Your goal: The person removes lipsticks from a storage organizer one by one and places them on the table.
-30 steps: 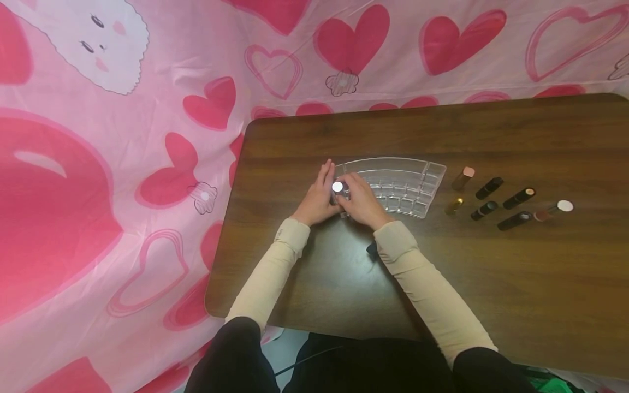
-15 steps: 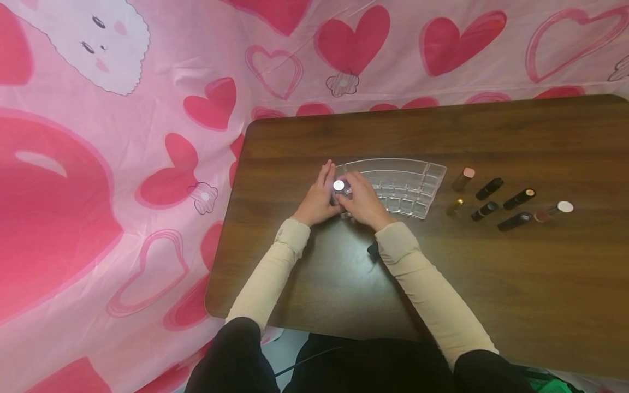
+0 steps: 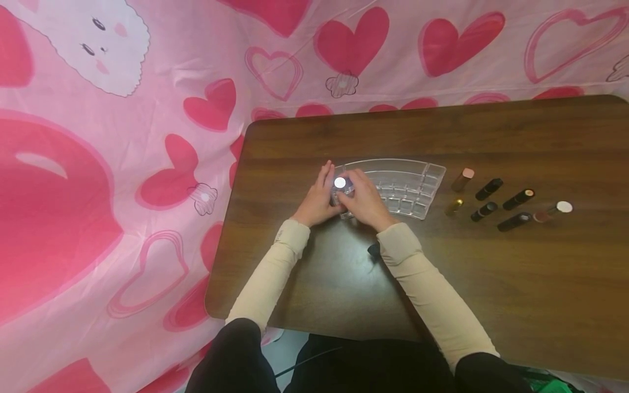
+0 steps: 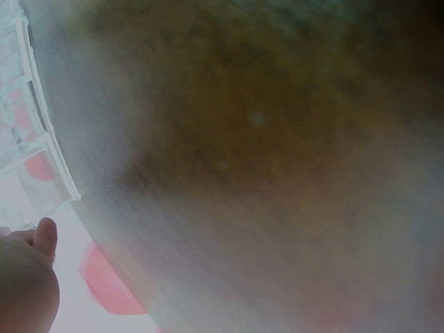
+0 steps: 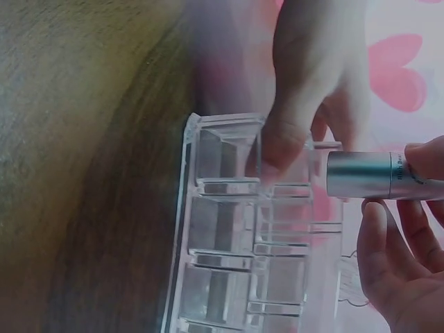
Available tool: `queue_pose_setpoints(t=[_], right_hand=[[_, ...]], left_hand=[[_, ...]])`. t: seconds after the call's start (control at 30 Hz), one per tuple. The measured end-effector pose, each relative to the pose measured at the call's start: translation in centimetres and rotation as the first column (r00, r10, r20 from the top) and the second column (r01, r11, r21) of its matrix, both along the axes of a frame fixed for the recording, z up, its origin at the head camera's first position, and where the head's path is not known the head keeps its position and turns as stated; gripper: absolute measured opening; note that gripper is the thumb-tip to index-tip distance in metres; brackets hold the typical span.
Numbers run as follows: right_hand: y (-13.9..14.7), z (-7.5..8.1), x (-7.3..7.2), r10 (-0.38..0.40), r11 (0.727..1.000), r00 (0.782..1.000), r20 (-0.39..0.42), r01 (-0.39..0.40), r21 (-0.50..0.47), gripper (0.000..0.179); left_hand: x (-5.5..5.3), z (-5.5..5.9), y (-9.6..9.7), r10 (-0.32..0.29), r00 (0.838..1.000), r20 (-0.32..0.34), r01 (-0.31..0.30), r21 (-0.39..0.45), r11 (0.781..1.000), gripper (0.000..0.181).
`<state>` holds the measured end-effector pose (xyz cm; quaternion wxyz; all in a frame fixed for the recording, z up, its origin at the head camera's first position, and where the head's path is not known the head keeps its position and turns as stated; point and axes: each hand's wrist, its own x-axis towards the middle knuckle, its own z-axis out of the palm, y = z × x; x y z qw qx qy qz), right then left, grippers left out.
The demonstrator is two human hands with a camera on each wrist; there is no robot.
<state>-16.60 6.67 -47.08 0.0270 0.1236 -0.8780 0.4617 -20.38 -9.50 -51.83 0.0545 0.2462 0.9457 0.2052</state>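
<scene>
A clear, curved lipstick organizer [image 3: 400, 191] with rows of small compartments sits on the brown table. My left hand [image 3: 314, 202] holds its left end, fingers along the side and thumb at the front. Between the fingers and thumb of my right hand [image 3: 365, 203] is a silver lipstick tube [image 5: 361, 175], its round top [image 3: 339, 183] showing pale from above. In the right wrist view the tube is beside the organizer's compartments [image 5: 216, 225]; I cannot tell whether it touches them. The left wrist view catches only part of a hand [image 4: 28, 277] near the organizer's edge.
To the right lie or stand several cosmetic tubes: a pink-topped one [image 3: 463, 179], a gold one [image 3: 455, 206], black ones [image 3: 489, 188] and a white-capped one [image 3: 555, 210]. A small black object [image 3: 374, 250] lies by the right cuff. Pink heart-patterned cloth [image 3: 354, 43] hangs behind the table.
The silver lipstick tube's top has shifted slightly up and to the right in the head view, with the right hand following a little. My left hand stays at the organizer's end.
</scene>
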Motion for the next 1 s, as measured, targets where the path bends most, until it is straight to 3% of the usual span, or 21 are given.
queue_pose_setpoints(t=[0.63, 0.87, 1.0], right_hand=[[1.5, 0.5, 0.4, -0.027, 0.998, 0.995, -0.091, 0.022, -0.063, 0.036], [2.2, 0.4, 0.6, -0.05, 0.996, 0.995, -0.09, 0.043, -0.077, 0.035], [2.6, 0.5, 0.8, -0.055, 0.994, 0.995, -0.083, 0.046, -0.1, 0.035]], left_hand=[[0.0, 0.1, 0.1, 0.013, 1.0, 0.028, -0.013, 0.001, 1.0, 0.107], [0.0, 0.1, 0.1, 0.009, 1.0, 0.011, -0.01, 0.014, 1.0, 0.107], [0.0, 0.2, 0.1, 0.015, 0.999, 0.034, -0.016, 0.007, 1.0, 0.107]])
